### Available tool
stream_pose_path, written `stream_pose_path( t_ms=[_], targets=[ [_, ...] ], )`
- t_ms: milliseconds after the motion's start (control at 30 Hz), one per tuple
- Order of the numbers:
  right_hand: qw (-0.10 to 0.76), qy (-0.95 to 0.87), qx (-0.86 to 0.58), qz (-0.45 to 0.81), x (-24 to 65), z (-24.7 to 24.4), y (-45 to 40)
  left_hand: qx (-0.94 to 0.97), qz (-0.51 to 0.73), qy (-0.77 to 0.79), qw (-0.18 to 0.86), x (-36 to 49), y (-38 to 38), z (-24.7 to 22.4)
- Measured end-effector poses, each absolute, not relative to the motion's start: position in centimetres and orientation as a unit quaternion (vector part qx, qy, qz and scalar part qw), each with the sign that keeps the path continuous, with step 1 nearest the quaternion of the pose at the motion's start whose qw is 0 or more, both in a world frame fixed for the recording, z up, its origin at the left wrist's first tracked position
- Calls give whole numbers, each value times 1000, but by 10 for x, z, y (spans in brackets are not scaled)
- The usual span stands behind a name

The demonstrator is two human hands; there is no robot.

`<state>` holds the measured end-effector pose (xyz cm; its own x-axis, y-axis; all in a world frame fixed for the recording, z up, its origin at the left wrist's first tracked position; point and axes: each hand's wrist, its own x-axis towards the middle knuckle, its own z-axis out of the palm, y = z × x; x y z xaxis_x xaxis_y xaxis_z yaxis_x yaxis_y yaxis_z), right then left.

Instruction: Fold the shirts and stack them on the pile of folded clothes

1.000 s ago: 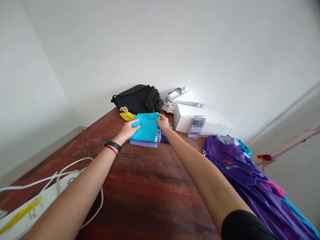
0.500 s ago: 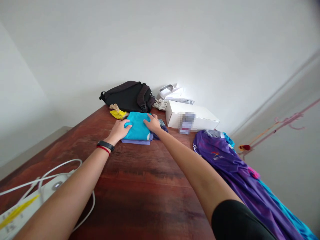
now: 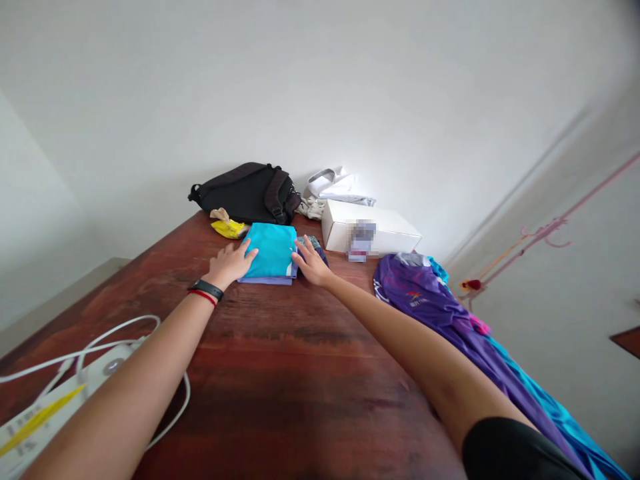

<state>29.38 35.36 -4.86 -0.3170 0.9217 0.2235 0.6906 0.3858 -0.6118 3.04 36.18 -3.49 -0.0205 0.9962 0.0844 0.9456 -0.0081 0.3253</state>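
A folded turquoise cloth [image 3: 270, 250] lies flat on top of a folded lavender cloth [image 3: 267, 281], near the far end of the dark red wooden table [image 3: 280, 373]. My left hand [image 3: 229, 263] is at the left edge of the stack, fingers spread, thumb touching the turquoise cloth. At the right edge, my right hand [image 3: 311, 262] has its fingers apart, the tips by the cloth's border. Neither hand grasps anything. Behind my right hand a dark patterned cloth [image 3: 320, 247] is partly hidden.
A black backpack [image 3: 245, 193], a yellow packet [image 3: 229, 229], a white bag [image 3: 340, 183] and a white box [image 3: 395, 230] stand at the back. Purple clothing [image 3: 425, 300] drapes along the right edge. A power strip [image 3: 65, 400] with white cables lies at lower left.
My right hand has moved off the top of the turquoise cloth to its right edge, fingers more spread. My left hand's fingers have spread at the left edge. The view has shifted slightly right.
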Motion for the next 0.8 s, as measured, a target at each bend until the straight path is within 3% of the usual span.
stream_pose_path(
  t_ms=[200,333,533,800],
  targets=[
    [297,-810,-448,235,367,-45,213,724,182,665,36,63,347,-18],
    [287,-790,-474,264,406,-43,147,794,176,570,116,100,319,-9],
    [346,-759,-459,306,414,-50,133,880,130,392,235,145,248,-29],
    [364,-757,-419,346,419,-41,127,904,190,337,183,170,190,-52]
  ],
)
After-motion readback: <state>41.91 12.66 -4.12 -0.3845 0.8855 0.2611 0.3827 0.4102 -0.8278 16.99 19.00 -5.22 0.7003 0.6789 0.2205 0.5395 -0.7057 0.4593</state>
